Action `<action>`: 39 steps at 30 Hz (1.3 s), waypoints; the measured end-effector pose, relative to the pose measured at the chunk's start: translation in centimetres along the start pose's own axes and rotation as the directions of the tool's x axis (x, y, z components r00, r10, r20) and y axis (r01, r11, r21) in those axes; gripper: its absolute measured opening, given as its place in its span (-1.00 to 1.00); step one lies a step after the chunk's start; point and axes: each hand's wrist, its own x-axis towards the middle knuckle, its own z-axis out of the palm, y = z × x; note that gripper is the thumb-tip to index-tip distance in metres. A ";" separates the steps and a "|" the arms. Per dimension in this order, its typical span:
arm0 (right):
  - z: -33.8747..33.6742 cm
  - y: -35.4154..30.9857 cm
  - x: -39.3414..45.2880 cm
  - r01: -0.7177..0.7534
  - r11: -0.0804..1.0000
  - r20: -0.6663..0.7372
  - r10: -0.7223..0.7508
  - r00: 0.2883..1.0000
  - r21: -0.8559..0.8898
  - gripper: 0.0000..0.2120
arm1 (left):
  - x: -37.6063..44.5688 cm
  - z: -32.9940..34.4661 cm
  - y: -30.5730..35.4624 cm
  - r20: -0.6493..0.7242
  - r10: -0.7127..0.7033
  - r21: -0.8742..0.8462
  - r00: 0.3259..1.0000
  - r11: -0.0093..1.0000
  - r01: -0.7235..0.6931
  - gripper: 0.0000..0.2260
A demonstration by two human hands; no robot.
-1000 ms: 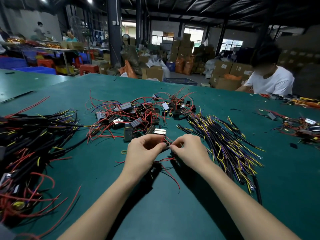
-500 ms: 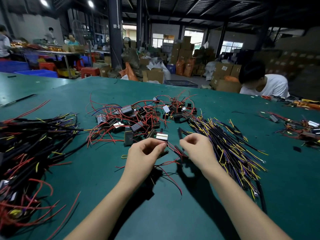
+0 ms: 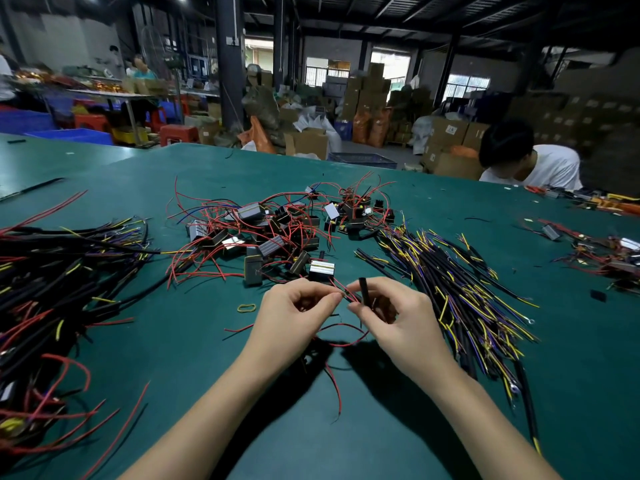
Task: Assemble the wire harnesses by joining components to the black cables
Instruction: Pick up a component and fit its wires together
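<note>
Both forearms reach in from the near edge, hands meeting over the green tabletop [image 3: 346, 445], palms turned inward.

Left hand [image 3: 294, 313]: fingers curled, thumb and forefinger pinching the thin red and black leads [image 3: 341, 342] at their tips; the leads loop down below both hands and trail toward the near edge.

Right hand [image 3: 398, 323]: fingers curled round a short black cable [image 3: 363, 289], held nearly upright, its top end poking above the thumb. Lead tips and cable meet just between the two hands.

No legible writing; white labels on the small modules too blurred to read.

Surroundings: pile of boxy components [image 3: 277, 233] with red wires just beyond the hands. Bundle of black cables with yellow and purple ends [image 3: 457, 289] to the right, close beside the right wrist. Larger black-and-red heap [image 3: 52, 289] far left. Yellow rubber band [image 3: 246, 308] left of the left hand. Person in a white shirt [image 3: 540, 168] at the far right edge.
</note>
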 end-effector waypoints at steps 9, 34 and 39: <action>0.3 0.0 -0.2 0.068 0.997 -0.082 -0.071 0.994 -0.034 -0.94 | -0.4 0.1 0.4 0.049 0.103 0.110 0.993 0.988 -0.108 -0.92; -0.3 -0.6 0.1 -0.260 0.896 0.069 0.252 0.965 0.361 -0.90 | -0.6 -0.2 0.1 0.036 0.400 0.361 0.916 0.849 -0.385 -0.91; -0.3 -0.6 0.0 -0.137 0.968 -0.008 0.142 0.990 0.209 -0.91 | -0.6 -0.2 0.0 0.038 0.326 0.339 0.945 0.885 -0.319 -0.88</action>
